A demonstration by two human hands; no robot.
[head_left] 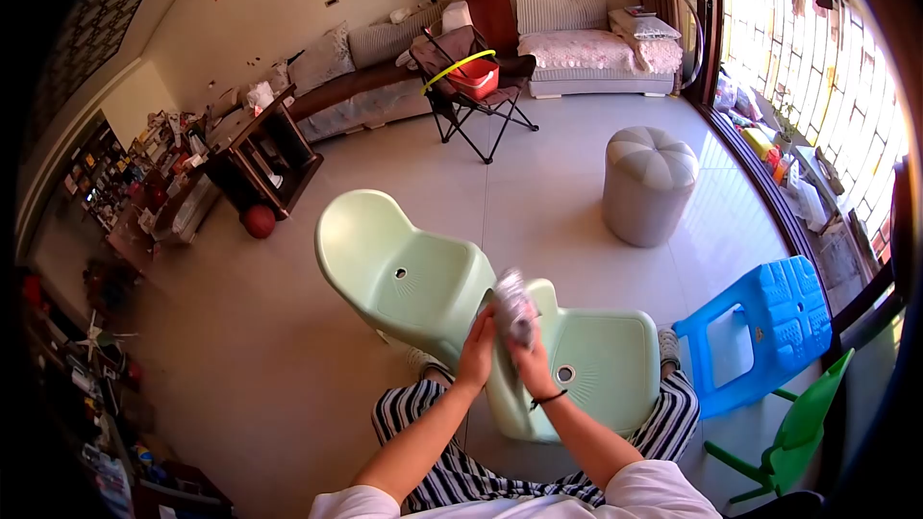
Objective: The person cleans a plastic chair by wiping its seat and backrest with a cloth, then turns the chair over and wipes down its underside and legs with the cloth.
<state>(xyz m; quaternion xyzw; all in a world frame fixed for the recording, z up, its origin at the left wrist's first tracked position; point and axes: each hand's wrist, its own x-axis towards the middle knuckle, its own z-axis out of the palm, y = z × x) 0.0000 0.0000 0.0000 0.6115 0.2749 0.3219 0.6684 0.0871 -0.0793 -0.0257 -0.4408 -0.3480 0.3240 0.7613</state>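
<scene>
I saw a silvery bundle [516, 308], blurred, over the green chairs [615, 356] | right hand [531, 363]: fingers closed round it | left hand [476, 354]: fingers straight, grip unclear | risk, I judged: brisk movement loosening it, dropping it between seats

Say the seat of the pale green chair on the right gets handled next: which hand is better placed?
Probably the right hand: it appears to hold the blurred greyish bundle and is nearer that right-hand chair's seat. The left hand is farther from it.
</scene>
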